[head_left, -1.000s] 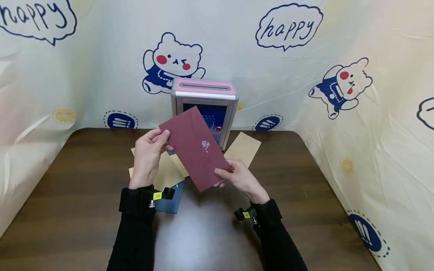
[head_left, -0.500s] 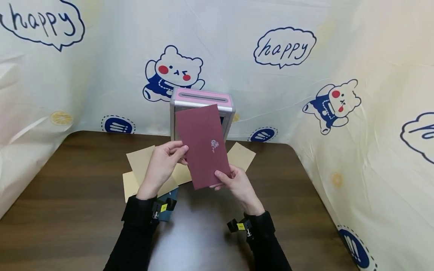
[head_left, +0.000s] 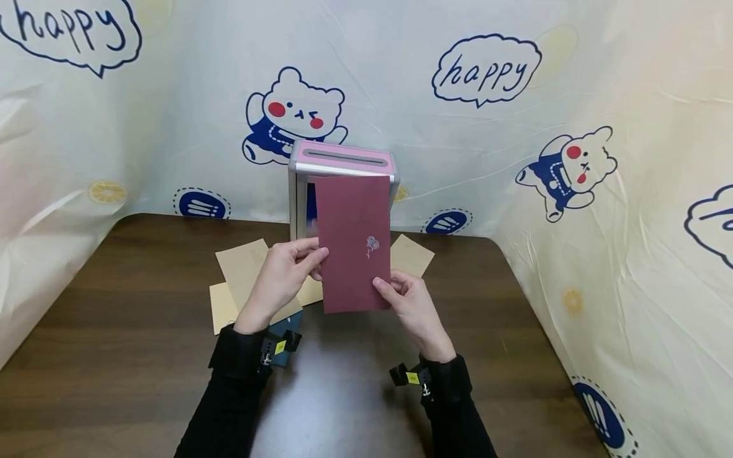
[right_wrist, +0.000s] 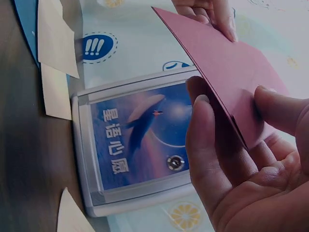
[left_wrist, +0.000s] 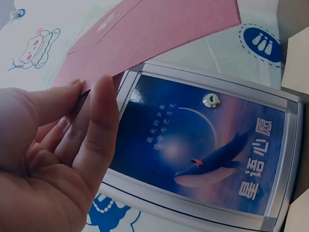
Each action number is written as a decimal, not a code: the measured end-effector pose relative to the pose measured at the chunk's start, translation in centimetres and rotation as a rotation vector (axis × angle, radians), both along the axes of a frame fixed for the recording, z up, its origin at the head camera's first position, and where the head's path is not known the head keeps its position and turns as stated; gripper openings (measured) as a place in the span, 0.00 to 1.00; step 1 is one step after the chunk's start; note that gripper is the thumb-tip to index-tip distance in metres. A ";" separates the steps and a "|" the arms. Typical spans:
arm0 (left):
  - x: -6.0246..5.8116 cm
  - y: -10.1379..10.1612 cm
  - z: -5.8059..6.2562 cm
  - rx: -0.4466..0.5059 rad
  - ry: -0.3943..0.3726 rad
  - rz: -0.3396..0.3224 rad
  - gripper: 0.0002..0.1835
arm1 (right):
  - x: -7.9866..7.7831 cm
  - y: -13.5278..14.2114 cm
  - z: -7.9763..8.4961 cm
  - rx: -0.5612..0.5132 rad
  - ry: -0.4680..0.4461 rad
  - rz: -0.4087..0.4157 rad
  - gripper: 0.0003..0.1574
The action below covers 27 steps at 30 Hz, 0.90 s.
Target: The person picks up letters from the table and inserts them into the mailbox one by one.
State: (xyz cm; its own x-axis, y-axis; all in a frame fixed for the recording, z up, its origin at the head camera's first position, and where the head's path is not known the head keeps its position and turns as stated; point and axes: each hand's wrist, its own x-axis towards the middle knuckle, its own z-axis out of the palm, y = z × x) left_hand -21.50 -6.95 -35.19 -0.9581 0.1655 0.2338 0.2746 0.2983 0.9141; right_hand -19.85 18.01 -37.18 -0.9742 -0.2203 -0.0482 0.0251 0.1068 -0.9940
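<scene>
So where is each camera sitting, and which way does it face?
Head: head-worn, facing forward and down at the maroon envelope; left hand, right hand and black sleeves show.
Left wrist: worn there, facing past the left hand toward the box front.
Right wrist: worn there, facing past the right hand toward that front; left hand beyond.
Both wrist views share the envelope and box front.

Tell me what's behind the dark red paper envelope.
In the head view, a silver box with a pink slotted top. Its top and left edge show; the envelope covers most of its blue front. Tan papers, partly covered, flank it.
</scene>
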 end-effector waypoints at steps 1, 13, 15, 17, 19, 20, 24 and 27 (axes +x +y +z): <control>0.0 0.0 0.0 -0.022 -0.002 -0.017 0.17 | 0.0 0.1 0.1 0.006 0.005 -0.011 0.19; -0.2 0.7 -0.4 -0.144 -0.045 -0.168 0.12 | -0.1 1.4 0.5 0.004 0.105 -0.073 0.17; -0.1 0.7 -0.4 -0.141 -0.051 -0.175 0.12 | -0.1 1.5 0.6 0.016 0.110 -0.070 0.17; 0.0 0.7 -0.5 -0.133 -0.058 -0.183 0.12 | -0.1 1.5 0.6 0.024 0.114 -0.071 0.16; 0.0 0.7 -0.5 -0.128 -0.062 -0.186 0.12 | -0.1 1.5 0.5 0.027 0.123 -0.072 0.16; 0.0 0.7 -0.5 -0.124 -0.062 -0.187 0.13 | -0.1 1.5 0.5 0.027 0.127 -0.076 0.15; -0.1 0.8 -0.5 -0.132 -0.049 -0.181 0.13 | -0.2 1.5 0.5 0.034 0.144 -0.086 0.14; -0.1 0.9 -0.5 -0.150 -0.036 -0.164 0.12 | -0.3 1.5 0.4 0.051 0.158 -0.088 0.14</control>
